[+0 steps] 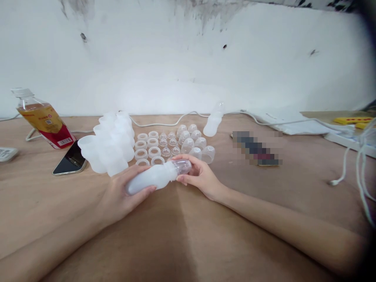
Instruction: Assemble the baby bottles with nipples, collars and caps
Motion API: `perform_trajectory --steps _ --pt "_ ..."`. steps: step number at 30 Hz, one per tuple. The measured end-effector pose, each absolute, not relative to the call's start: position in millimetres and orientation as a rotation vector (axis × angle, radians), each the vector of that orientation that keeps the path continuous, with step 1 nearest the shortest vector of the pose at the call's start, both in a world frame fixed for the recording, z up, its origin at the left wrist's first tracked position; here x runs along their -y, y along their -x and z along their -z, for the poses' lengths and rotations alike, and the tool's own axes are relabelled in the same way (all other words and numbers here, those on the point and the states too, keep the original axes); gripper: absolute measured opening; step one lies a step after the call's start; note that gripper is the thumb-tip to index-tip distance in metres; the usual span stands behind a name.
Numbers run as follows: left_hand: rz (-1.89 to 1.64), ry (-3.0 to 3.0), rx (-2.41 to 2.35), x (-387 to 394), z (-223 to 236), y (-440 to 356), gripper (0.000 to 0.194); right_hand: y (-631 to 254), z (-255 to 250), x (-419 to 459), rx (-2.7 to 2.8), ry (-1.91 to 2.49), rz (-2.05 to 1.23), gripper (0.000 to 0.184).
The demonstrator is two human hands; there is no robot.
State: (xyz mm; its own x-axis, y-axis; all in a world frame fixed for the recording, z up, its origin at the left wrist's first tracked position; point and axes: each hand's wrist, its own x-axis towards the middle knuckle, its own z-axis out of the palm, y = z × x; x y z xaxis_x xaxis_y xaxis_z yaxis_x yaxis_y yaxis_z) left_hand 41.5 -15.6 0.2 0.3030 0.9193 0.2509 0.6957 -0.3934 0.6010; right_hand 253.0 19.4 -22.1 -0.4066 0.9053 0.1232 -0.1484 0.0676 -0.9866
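My left hand [126, 192] is wrapped round the body of a translucent white baby bottle [152, 178], which lies tilted on its side above the table. At the bottle's other end, my right hand [202, 176] grips its clear dome cap [183, 167] between thumb and fingers. The cap sits over the collar end of the bottle. Just beyond my hands are rows of white collar rings [141, 154], clear teats [166, 151] and clear dome caps [187, 145]. To their left stand several open white bottle bodies [110, 141]. A capped baby bottle [213, 120] stands upright near the wall.
At the left are a drink bottle [48, 121], a black phone [70, 158] and a white device [7, 154]. A blurred-out flat object [255, 149] lies right. White cables [361, 168], a power strip [349, 143] and a plastic bag [290, 121] occupy the far right.
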Motion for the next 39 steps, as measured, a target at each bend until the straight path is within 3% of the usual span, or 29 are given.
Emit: perform_trajectory --steps 21,26,28,30,33,39 --pt "-0.8 -2.206 -1.367 18.4 0.9 -40.9 0.033 -253.9 19.5 -15.0 1.671 0.767 -1.388 0.04" --pt "-0.882 -2.154 -1.304 17.2 6.0 -43.3 0.036 -255.8 -7.6 -11.0 1.775 0.693 -1.225 0.047" --pt "-0.832 -2.089 -1.182 16.0 11.5 -45.1 0.047 -262.7 -29.3 -12.0 1.76 0.7 -1.106 0.052" --pt "-0.775 -2.019 -1.077 14.0 17.5 -46.4 0.051 -276.4 -52.2 -18.3 1.661 0.742 -0.84 0.042" --pt "-0.784 -1.963 -1.063 10.9 24.0 -46.9 0.041 -308.1 -76.6 -39.6 1.478 0.884 -0.383 0.031" --pt "-0.743 -2.016 -1.13 9.6 22.9 -47.4 0.029 -369.6 -60.3 -94.3 1.699 1.545 0.229 0.047"
